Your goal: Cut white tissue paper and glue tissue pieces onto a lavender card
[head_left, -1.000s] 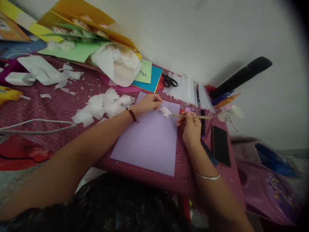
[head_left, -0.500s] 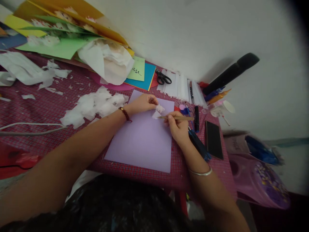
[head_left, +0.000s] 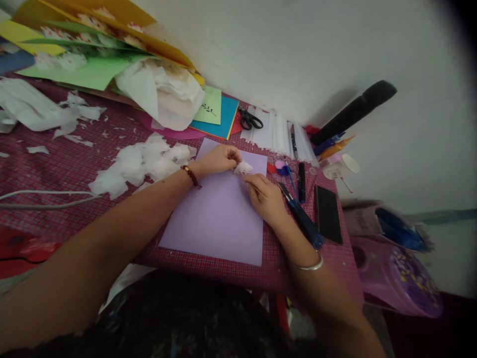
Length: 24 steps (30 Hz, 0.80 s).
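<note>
A lilac paper sheet (head_left: 216, 219) lies before me under both hands. Near its top edge is a small crumpled bit of white tissue paper (head_left: 243, 168). My left hand (head_left: 221, 158), with a beaded bracelet at the wrist, has thumb and fingers pinched at the left side of that tissue. From the lower right my right hand (head_left: 265, 198) comes up to the same tissue, fingers closed around a thin wooden stick (head_left: 250, 182), mostly hidden by the hand. A loose pile of white tissue pieces (head_left: 145, 161) lies left of the sheet.
Black scissors (head_left: 249, 119) lie behind the sheet beside clear plastic strips (head_left: 274, 130). To the right are a blue cutter knife (head_left: 301, 219), a black marker (head_left: 301, 181), a dark phone (head_left: 328, 214) and a paper cup (head_left: 348, 166). Coloured folders (head_left: 93, 74) lean at the back left.
My right hand has turned and moved slightly left, to the tissue. The stick, in plain view before, is now mostly hidden. The white flap of tissue has been gathered into the crumpled bit.
</note>
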{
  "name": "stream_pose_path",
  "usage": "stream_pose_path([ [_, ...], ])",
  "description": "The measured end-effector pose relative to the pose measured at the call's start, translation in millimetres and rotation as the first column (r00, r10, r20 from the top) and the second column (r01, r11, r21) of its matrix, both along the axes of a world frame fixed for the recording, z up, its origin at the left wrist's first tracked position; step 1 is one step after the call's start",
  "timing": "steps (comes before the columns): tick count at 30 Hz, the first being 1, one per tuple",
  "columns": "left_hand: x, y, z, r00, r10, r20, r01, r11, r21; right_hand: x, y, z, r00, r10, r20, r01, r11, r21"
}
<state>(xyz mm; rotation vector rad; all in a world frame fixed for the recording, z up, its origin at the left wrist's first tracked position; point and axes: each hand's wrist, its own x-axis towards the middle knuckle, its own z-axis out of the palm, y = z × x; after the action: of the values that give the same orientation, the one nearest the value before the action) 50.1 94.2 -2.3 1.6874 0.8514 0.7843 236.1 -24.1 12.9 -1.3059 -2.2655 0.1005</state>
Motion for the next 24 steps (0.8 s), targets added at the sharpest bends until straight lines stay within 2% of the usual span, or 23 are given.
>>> stream_pose_path([
  [12, -1, 1, -0.4, 0.999, 0.042, -0.026, -0.041, 0.999, 0.019, -10, -2, 1.3, 0.952, -0.126, 0.281, 0.121, 0.992, 0.037],
  [17, 4, -8, 4.7, 0.997, -0.018, -0.073, 0.022, 0.998, 0.056, -11, -2, -0.7, 0.957, -0.11, 0.269, 0.098, 0.994, 0.058],
  [24, 12, -13, 1.1, 0.985, 0.052, -0.165, -0.023, 0.984, 0.177, -9, -2, 0.6, 0.979, -0.085, 0.185, 0.084, 0.996, 0.013],
])
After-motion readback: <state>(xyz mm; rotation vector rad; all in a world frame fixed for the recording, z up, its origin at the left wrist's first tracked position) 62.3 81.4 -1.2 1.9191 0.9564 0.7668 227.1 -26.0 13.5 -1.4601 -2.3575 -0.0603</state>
